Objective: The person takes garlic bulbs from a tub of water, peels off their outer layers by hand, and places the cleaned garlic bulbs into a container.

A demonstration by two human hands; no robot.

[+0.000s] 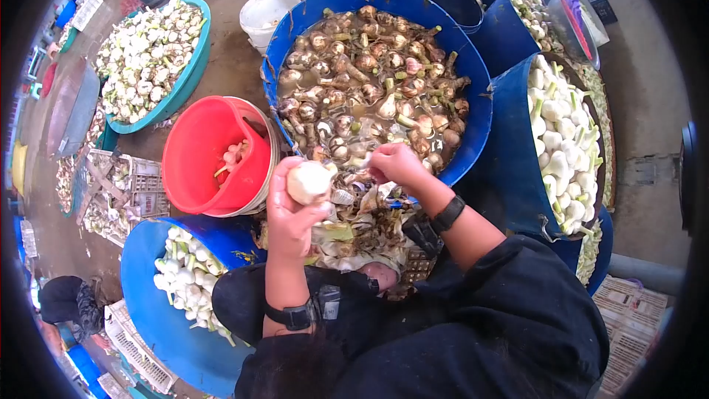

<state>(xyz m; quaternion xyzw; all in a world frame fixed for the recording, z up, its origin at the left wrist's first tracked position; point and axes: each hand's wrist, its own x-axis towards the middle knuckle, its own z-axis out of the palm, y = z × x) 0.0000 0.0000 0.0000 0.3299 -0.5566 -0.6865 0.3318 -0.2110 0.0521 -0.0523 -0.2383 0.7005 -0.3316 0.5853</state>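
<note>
My left hand [284, 214] is closed around a pale, mostly peeled garlic bulb [309, 182], held up in front of the big blue tub [478, 114]. My right hand [402, 165] is just to the right of the bulb, its fingers pinched together above the tub's near edge. Something whitish shows by those fingertips, too small to name. Brown, unpeeled garlic bulbs [369, 92] soak in murky water inside the tub. Below both hands lies a heap of garlic skins and stalk scraps [354, 240].
A red bucket [181, 151] with a few bulbs stands at left. Tilted blue tubs hold white garlic at lower left [188, 281] and right [565, 148]. A white bucket [267, 15] and a green basin [196, 77] sit farther back. Another person [70, 307] crouches at lower left.
</note>
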